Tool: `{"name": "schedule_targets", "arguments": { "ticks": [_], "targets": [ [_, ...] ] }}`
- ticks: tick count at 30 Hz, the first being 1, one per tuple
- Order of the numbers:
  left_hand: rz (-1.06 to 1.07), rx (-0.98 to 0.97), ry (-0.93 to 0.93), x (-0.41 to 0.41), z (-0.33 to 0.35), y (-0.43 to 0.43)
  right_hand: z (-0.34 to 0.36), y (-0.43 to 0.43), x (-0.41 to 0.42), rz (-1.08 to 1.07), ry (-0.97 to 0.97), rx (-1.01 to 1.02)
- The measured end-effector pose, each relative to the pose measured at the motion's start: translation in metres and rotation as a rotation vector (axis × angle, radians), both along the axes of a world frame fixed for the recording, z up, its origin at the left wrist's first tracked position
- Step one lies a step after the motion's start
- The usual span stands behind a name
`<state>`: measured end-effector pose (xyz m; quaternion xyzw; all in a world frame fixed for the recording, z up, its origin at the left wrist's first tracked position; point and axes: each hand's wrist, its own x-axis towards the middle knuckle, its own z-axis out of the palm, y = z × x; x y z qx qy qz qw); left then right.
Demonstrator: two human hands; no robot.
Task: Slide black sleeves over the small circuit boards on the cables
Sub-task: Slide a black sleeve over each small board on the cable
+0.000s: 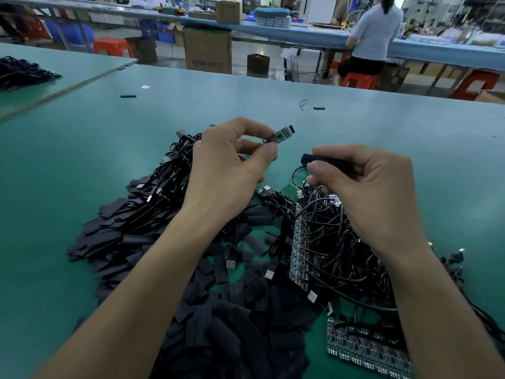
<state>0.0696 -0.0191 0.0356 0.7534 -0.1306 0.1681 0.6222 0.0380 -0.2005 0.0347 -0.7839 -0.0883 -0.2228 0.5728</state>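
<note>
Head view: left hand (232, 170) is raised over the green matte surface (82, 149). Its fingers (257, 128) (forefinger and thumb) pinch a small green circuit board with black chips (282, 133) at its wired end. The board's free end sticks out up and to the right, clear of the hand, with its long axis slanted.

Right hand (369, 192) is just beside, lower and to the right. Its fingers (355, 154) curl over a short black tubular sleeve (323, 160), thumb pressing from below. The sleeve lies near level, mouth facing left. Whether the mouth is squeezed open or flat — cannot tell.

Key relation: the sleeve mouth sits just below the board's free tip and a touch to its right, near but apart. The two axes do not line up (board slants upward, sleeve runs level). Judgement: before any sliding, the board tip must swing down toward the mouth, or the sleeve tilt up to meet it. The right hand looks better placed to close the gap.

Underneath: a heap of flat black sleeves (232, 324) toward the wearer, and a tangle of black cables with boards (328, 242) under the right wrist.
</note>
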Motion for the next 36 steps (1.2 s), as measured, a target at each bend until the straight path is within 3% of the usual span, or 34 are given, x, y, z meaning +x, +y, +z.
{"name": "schedule_targets", "arguments": {
  "ticks": [3,9,14,21,25,36],
  "targets": [
    [0.035,-0.015,-0.021,0.002,-0.001,0.000,0.000,0.005,-0.004,0.019,0.017,-0.189],
    [0.104,-0.011,-0.055,0.005,-0.002,0.002,-0.010,0.038,-0.013,0.099,0.149,-0.890],
    [0.132,-0.004,-0.063,0.006,-0.001,0.002,-0.032,0.062,-0.015,0.150,0.070,-1.132],
    [0.120,0.001,-0.053,0.005,0.000,0.002,-0.037,0.088,0.003,0.187,0.338,-1.300],
    [0.124,-0.004,-0.047,0.005,0.000,0.002,-0.034,0.090,0.010,0.227,0.488,-1.277],
    [0.119,-0.007,-0.037,0.004,0.000,0.001,-0.037,0.090,0.022,0.306,0.603,-1.249]
  ]
}}
